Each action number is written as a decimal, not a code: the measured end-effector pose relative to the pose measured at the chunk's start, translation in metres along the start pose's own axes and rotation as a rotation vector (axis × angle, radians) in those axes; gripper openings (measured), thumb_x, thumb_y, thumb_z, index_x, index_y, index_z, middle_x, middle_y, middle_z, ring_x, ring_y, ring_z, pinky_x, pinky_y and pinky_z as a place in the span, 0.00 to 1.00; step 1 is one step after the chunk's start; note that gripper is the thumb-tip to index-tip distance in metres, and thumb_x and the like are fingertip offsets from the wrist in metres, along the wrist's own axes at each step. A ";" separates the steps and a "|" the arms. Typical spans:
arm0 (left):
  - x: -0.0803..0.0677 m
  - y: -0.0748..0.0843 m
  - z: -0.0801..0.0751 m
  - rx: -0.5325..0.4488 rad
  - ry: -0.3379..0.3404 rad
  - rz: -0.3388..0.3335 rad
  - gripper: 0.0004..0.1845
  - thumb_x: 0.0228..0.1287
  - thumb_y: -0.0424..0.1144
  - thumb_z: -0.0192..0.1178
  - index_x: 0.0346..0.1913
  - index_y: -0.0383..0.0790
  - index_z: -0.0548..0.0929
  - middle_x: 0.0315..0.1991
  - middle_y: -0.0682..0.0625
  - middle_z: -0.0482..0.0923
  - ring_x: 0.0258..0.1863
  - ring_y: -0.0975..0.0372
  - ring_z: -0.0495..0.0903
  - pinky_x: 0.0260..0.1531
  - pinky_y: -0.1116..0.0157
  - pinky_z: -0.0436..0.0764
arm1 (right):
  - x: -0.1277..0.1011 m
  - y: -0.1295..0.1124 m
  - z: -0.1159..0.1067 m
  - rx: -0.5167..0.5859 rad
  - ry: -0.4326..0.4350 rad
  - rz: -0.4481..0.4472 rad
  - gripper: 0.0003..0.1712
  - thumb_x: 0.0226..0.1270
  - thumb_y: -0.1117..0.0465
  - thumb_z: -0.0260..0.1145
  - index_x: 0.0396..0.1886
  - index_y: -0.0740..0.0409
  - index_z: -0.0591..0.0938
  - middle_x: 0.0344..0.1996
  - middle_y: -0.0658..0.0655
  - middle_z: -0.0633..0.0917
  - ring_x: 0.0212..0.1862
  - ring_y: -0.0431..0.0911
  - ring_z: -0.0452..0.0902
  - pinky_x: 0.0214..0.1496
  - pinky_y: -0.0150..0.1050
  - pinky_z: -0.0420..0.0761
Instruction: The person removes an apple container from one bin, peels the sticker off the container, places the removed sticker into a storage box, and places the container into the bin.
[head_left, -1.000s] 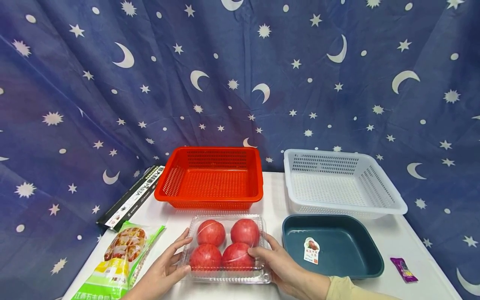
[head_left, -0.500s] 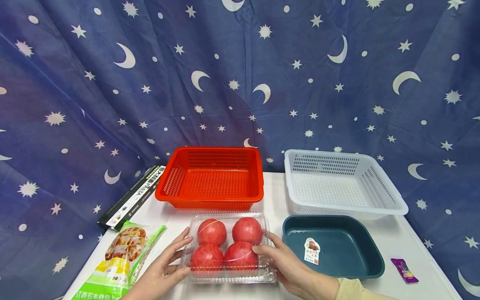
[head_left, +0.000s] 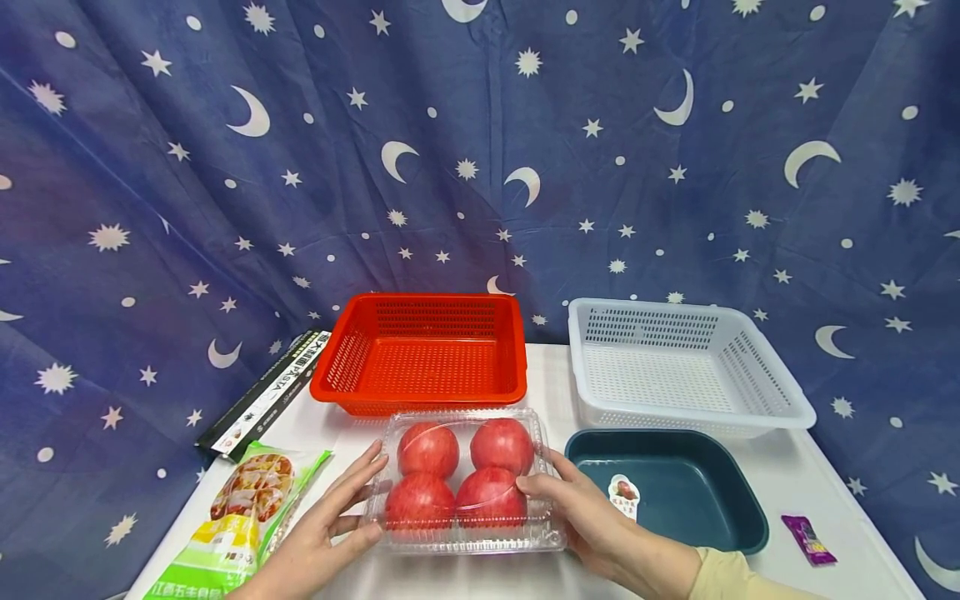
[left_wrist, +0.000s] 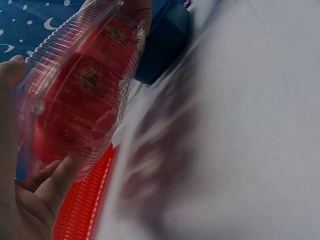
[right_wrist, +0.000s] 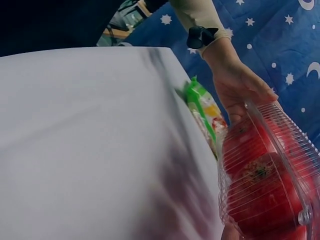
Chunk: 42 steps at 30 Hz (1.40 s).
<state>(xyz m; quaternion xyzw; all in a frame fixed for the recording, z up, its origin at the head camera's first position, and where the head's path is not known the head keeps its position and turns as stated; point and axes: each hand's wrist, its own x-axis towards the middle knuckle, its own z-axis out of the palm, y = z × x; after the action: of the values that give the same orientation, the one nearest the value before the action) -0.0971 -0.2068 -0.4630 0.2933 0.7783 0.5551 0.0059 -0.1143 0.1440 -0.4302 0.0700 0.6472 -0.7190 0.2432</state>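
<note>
While the clear clamshell box (head_left: 467, 481) with its 4 red tomatoes (head_left: 428, 450) is held just off the white table (head_left: 547, 392), in front of the red basket (head_left: 420, 354) and beside the dark blue tray (head_left: 667, 487), it is not yet inside any container, so I judge that the lifting is begun and the placing is left. The left hand (head_left: 330, 521) holds the left side of the box with spread fingers and thumb. The right hand (head_left: 592, 521) clasps the right side, fingers bent around the edge.
</note>
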 end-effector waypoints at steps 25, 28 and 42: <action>0.043 -0.009 -0.078 0.296 0.326 0.020 0.33 0.72 0.28 0.62 0.77 0.48 0.68 0.79 0.51 0.57 0.73 0.71 0.62 0.61 0.77 0.70 | 0.003 -0.055 -0.015 0.048 0.025 -0.078 0.44 0.68 0.48 0.65 0.80 0.42 0.58 0.64 0.63 0.75 0.57 0.55 0.77 0.54 0.46 0.82; 0.048 -0.016 -0.088 0.363 0.352 -0.021 0.32 0.72 0.32 0.63 0.76 0.49 0.69 0.79 0.53 0.59 0.75 0.66 0.60 0.64 0.79 0.65 | 0.005 -0.062 -0.018 0.035 0.037 -0.080 0.46 0.67 0.49 0.66 0.81 0.41 0.57 0.70 0.62 0.67 0.68 0.59 0.64 0.68 0.57 0.70; 0.070 -0.062 -0.114 0.357 0.325 -0.185 0.33 0.75 0.43 0.62 0.76 0.37 0.65 0.77 0.39 0.61 0.74 0.40 0.60 0.67 0.35 0.60 | 0.033 -0.082 -0.018 0.033 0.009 -0.116 0.47 0.69 0.49 0.64 0.82 0.44 0.52 0.67 0.62 0.70 0.63 0.56 0.69 0.60 0.50 0.73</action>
<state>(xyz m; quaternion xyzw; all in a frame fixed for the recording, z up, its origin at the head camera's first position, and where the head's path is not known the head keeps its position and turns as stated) -0.2213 -0.2856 -0.4506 0.1242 0.8784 0.4457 -0.1202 -0.1831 0.1567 -0.3733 0.0395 0.6393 -0.7423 0.1969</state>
